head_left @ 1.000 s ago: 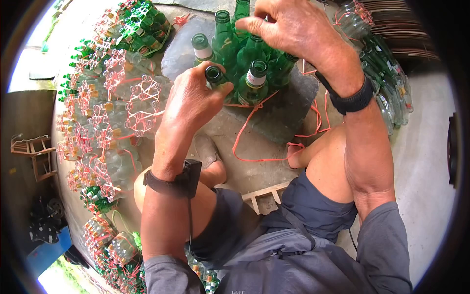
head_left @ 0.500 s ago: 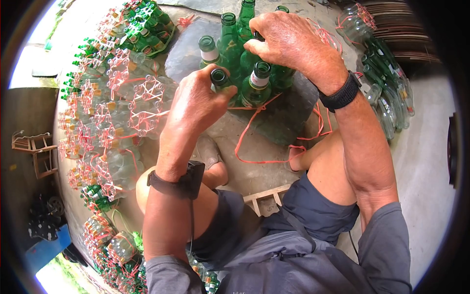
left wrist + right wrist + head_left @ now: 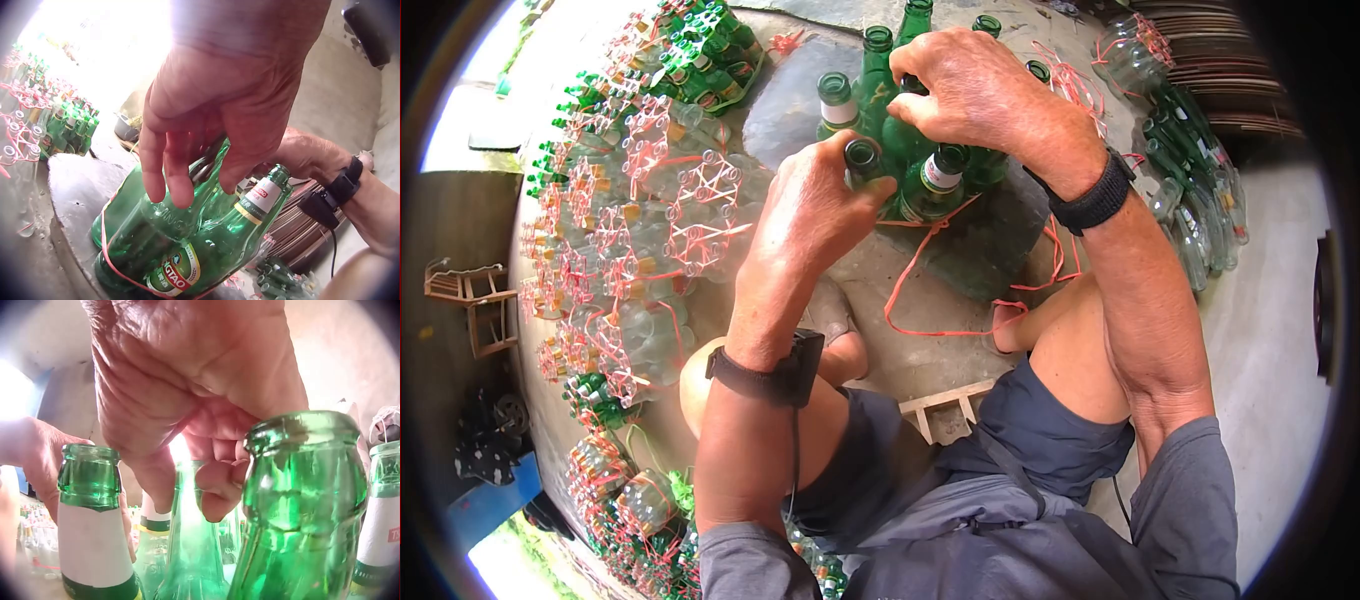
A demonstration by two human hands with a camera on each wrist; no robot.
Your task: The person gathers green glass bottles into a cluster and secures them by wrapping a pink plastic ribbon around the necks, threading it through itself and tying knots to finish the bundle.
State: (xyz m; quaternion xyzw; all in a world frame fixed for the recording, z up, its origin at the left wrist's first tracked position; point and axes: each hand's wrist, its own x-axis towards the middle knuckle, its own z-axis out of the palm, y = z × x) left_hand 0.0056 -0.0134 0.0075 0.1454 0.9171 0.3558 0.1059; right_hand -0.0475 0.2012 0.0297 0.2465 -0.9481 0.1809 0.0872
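Several green glass beer bottles stand upright in a close cluster. My left hand (image 3: pixel 810 205) grips the neck of the near left bottle (image 3: pixel 862 156), its mouth showing between thumb and forefinger. In the left wrist view its fingers (image 3: pixel 179 187) hang down along that bottle's shoulder. Over the middle of the cluster, my right hand (image 3: pixel 990 90) pinches another bottle neck (image 3: pixel 186 500) between thumb and finger. A white-collared bottle (image 3: pixel 940 172) stands between the hands on the near side. Pink string (image 3: pixel 105 240) runs round the lower bottles, and its loose end (image 3: pixel 895 290) trails toward a foot.
The cluster stands on a grey stone slab (image 3: pixel 990 245). Many clear bottles (image 3: pixel 640 230) tied with pink string spread along the left, with a green bundle (image 3: pixel 710 60) behind them. More bottles (image 3: pixel 1190 170) lie at right. Between the legs is a wooden frame (image 3: pixel 948 408).
My right hand has come down from above the bottles, and its thumb and fingers have closed round a middle neck. The left hand keeps its grip on the same bottle.
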